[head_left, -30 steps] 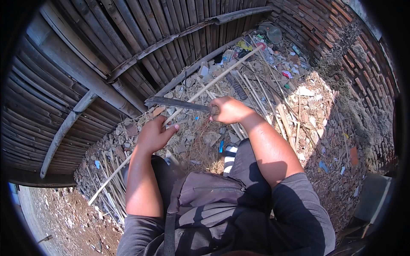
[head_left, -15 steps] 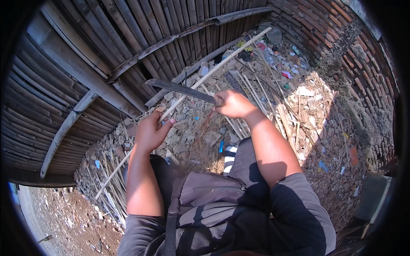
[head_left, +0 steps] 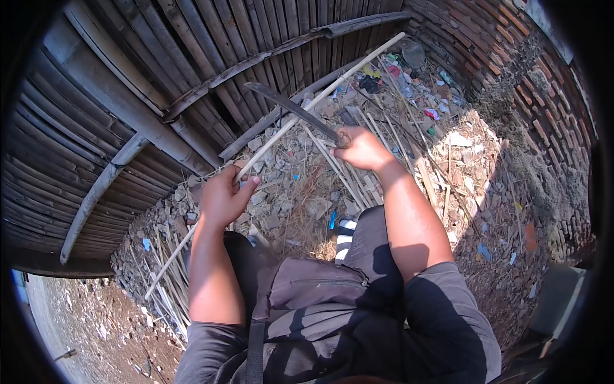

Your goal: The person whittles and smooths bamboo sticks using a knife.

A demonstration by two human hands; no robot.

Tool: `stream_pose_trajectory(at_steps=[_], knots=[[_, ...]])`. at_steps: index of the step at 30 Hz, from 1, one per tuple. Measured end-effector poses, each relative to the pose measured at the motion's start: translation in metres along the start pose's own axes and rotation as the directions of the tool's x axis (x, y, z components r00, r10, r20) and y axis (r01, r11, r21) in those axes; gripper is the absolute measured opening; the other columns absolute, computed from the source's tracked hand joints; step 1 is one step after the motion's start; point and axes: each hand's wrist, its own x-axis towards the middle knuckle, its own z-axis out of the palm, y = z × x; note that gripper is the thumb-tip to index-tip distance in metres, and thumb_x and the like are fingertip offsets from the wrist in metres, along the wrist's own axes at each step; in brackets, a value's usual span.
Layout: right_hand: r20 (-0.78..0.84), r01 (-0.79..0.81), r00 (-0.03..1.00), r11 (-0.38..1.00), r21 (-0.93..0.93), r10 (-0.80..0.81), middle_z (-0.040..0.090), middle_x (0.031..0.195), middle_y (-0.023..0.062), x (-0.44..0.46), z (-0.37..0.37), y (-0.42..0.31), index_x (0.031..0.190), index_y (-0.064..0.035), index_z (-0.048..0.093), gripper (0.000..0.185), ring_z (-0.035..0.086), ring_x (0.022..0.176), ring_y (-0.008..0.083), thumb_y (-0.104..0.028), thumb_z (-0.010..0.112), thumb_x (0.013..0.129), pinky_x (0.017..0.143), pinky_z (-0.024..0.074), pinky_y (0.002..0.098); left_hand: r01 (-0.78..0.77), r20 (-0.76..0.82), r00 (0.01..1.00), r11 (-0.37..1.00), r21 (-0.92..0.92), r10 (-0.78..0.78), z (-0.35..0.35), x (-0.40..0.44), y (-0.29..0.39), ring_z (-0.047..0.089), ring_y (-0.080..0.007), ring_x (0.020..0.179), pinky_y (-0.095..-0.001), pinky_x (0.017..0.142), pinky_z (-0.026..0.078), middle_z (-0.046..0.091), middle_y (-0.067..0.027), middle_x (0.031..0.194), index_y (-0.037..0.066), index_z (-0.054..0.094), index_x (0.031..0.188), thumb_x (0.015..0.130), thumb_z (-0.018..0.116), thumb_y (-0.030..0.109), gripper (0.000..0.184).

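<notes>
A long pale strip, perhaps bamboo (head_left: 323,94), runs diagonally from the lower left to the upper right. My left hand (head_left: 224,195) is closed round its middle part, thumb pointing right. In my right hand (head_left: 362,149) is the handle of a long dark blade (head_left: 294,107) with a curved tip. The blade points to the upper left and crosses the strip beyond my left hand; whether they touch I cannot tell. Several pale strips (head_left: 339,169) lie on the rubble below my right hand.
A bamboo wall (head_left: 256,38) rises at the upper left and a brick wall (head_left: 543,96) at the right. Rubble (head_left: 275,211) and litter (head_left: 409,80) cover the ground. More thin strips (head_left: 169,281) lie at the lower left. A striped shoe or sandal (head_left: 345,240) shows below.
The strip has slid toward the upper right. My right hand has moved up and right with the blade, whose tip has risen. My left hand has shifted slightly up and left.
</notes>
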Motion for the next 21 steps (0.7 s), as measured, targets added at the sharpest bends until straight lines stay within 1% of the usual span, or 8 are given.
stream_pose_trajectory(at_steps=[1,5,11,15,16,17,19,21], knots=[[-0.037,-0.069,0.997,0.997,0.037,0.070,0.073,0.119,0.0232,0.000,-0.001,0.006,0.124,-0.0035,0.069,0.053,0.069,0.113,0.0409,-0.035,0.082,0.083,0.099,0.0543,0.0468,-0.020,-0.020,1.000,1.000,0.011,0.021,0.001,0.000,0.000,0.064,-0.0279,0.064,-0.0432,0.063,0.049,0.064,-0.0133,0.070,0.001,0.072,0.103,0.089,0.080,0.047,0.049],[-0.068,0.085,0.994,0.996,0.020,-0.084,0.073,0.118,0.0258,-0.007,0.009,0.003,0.122,-0.0012,0.070,0.052,0.070,0.112,0.0399,-0.036,0.082,0.085,0.097,0.0539,0.0459,-0.075,-0.011,0.997,0.995,0.067,0.076,0.013,0.004,0.011,0.062,-0.0276,0.063,-0.0436,0.062,0.048,0.062,-0.0131,0.069,0.001,0.071,0.102,0.089,0.080,0.048,0.049],[0.151,0.238,0.964,0.965,-0.108,-0.221,0.074,0.100,0.0256,-0.015,0.020,-0.031,0.118,-0.0071,0.072,0.046,0.071,0.100,0.0428,-0.034,0.081,0.083,0.089,0.0556,0.0488,-0.078,0.015,0.997,0.997,0.012,0.077,0.021,0.005,0.001,0.062,-0.0264,0.062,-0.0425,0.062,0.048,0.062,-0.0126,0.068,0.001,0.071,0.103,0.089,0.081,0.046,0.049],[-0.045,0.141,0.989,0.990,-0.023,-0.142,0.074,0.106,0.0233,-0.001,0.012,0.003,0.117,-0.0038,0.073,0.049,0.072,0.103,0.0381,-0.036,0.084,0.083,0.092,0.0550,0.0442,-0.086,-0.043,0.995,0.996,-0.018,0.086,0.016,0.001,-0.005,0.062,-0.0246,0.061,-0.0399,0.062,0.049,0.062,-0.0109,0.067,0.000,0.071,0.104,0.088,0.082,0.046,0.049],[0.020,0.055,0.998,0.988,0.145,-0.058,0.073,0.113,0.0240,0.002,0.003,0.011,0.121,-0.0007,0.071,0.056,0.071,0.107,0.0376,-0.039,0.085,0.082,0.094,0.0545,0.0420,-0.082,-0.043,0.996,0.997,0.004,0.082,0.014,0.001,-0.004,0.062,-0.0244,0.061,-0.0394,0.062,0.049,0.062,-0.0107,0.067,0.000,0.071,0.104,0.089,0.082,0.046,0.049],[-0.114,-0.030,0.993,0.994,0.107,0.042,0.073,0.114,0.0244,-0.001,0.005,0.016,0.123,-0.0006,0.070,0.058,0.071,0.107,0.0380,-0.038,0.085,0.082,0.093,0.0545,0.0417,-0.078,-0.041,0.996,0.997,0.026,0.079,0.010,0.002,-0.002,0.062,-0.0242,0.062,-0.0390,0.062,0.049,0.063,-0.0104,0.067,0.001,0.071,0.104,0.089,0.082,0.046,0.049],[-0.204,0.019,0.979,0.995,0.103,0.003,0.074,0.107,0.0221,-0.001,0.007,0.021,0.117,-0.0043,0.072,0.050,0.072,0.104,0.0368,-0.038,0.085,0.082,0.091,0.0546,0.0431,-0.057,-0.017,0.998,0.997,0.056,0.058,0.006,0.002,0.006,0.063,-0.0217,0.064,-0.0372,0.064,0.050,0.065,-0.0106,0.070,0.000,0.072,0.105,0.089,0.082,0.045,0.048],[-0.086,0.006,0.996,0.997,0.081,0.001,0.074,0.102,0.0212,-0.004,0.004,0.014,0.113,-0.0059,0.072,0.044,0.072,0.102,0.0375,-0.036,0.084,0.083,0.090,0.0547,0.0450,-0.017,0.020,1.000,0.997,0.076,0.016,0.007,0.002,0.013,0.064,-0.0172,0.070,-0.0346,0.068,0.052,0.069,-0.0113,0.076,0.000,0.072,0.107,0.091,0.082,0.042,0.046]])
